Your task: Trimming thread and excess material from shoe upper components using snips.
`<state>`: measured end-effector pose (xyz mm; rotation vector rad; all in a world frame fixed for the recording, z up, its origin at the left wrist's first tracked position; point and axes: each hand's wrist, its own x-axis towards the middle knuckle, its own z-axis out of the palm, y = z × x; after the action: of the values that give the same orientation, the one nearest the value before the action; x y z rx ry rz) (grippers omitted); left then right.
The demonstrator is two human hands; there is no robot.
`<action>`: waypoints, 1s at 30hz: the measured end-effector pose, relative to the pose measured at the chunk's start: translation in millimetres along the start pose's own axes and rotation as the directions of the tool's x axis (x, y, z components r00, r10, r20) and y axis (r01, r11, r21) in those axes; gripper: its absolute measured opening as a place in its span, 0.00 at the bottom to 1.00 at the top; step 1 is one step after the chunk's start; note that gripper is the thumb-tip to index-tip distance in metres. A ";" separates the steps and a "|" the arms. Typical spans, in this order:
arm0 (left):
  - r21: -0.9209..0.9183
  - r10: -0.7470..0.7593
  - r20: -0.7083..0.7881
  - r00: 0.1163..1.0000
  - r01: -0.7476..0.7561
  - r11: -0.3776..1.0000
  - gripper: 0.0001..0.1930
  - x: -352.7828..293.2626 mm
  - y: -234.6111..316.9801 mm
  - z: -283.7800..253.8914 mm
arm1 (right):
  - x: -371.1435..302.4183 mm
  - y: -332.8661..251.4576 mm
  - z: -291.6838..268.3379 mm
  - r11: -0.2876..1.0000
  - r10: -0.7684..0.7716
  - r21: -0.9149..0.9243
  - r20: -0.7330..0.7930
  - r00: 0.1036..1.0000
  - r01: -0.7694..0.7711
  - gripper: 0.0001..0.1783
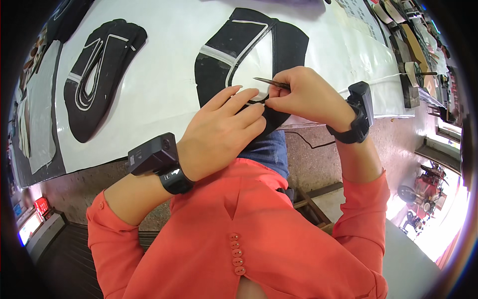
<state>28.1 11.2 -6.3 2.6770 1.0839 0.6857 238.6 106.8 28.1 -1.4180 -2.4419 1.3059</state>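
Note:
A black fabric piece [290, 42] lies on the white-covered table in front of me, with white strips along its seams and around a curved opening. It looks like a shoe upper. My left hand [226, 119] rests on its near side, fingers stretched out and slightly apart, fingertips at the rim of the opening. My right hand [303, 94] is closed around a slim, dark, pointed metal tool [271, 82], its tip toward the left over the opening. The right thumb and fingertips touch the rim beside my left fingertips; anything pinched there is too small to make out.
A similar black piece [112, 60] lies at the left on the white table cover [159, 65]. At the right edge, a spool [412, 69] feeds a thin white cord [381, 77] toward my right wrist. More rolls [391, 11] stand far right. A dark cable [313, 146] hangs below the table.

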 end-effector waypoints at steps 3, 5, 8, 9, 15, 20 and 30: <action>0.000 -0.013 -0.022 1.000 0.013 1.000 0.10 -0.6 0.5 3.9 | 2.5 0.3 -4.5 1.000 -0.014 -0.027 0.030 0.999 0.014 0.11; -0.003 -0.020 -0.017 1.000 0.020 1.000 0.10 1.1 1.5 4.0 | 4.8 2.3 -9.1 0.999 -0.045 -0.017 0.053 0.998 0.046 0.13; 0.005 -0.019 -0.016 1.000 0.020 1.000 0.09 3.9 1.9 5.2 | 7.4 4.0 -12.9 1.000 0.011 0.013 0.075 0.997 -0.012 0.12; 0.015 -0.010 -0.020 1.000 0.011 1.000 0.09 4.4 1.7 5.6 | 8.1 4.9 -12.4 0.999 0.029 0.032 0.091 0.995 -0.032 0.11; 0.009 -0.050 -0.022 0.998 0.051 0.999 0.10 6.1 4.6 7.8 | 12.7 11.1 -19.1 0.999 -0.037 -0.014 0.106 0.994 0.039 0.11; 0.013 -0.055 -0.061 0.997 0.056 0.998 0.09 8.1 6.5 13.8 | 16.2 16.6 -19.4 0.999 -0.013 0.032 0.087 0.996 0.010 0.12; -0.019 -0.069 -0.033 0.997 0.068 0.997 0.09 3.4 5.8 3.7 | -2.1 12.0 -6.6 0.998 -0.046 0.041 -0.002 0.999 0.046 0.13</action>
<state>35.5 9.5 -6.4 2.6092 1.1666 0.7273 251.0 112.3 25.0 -1.3445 -2.4177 1.3367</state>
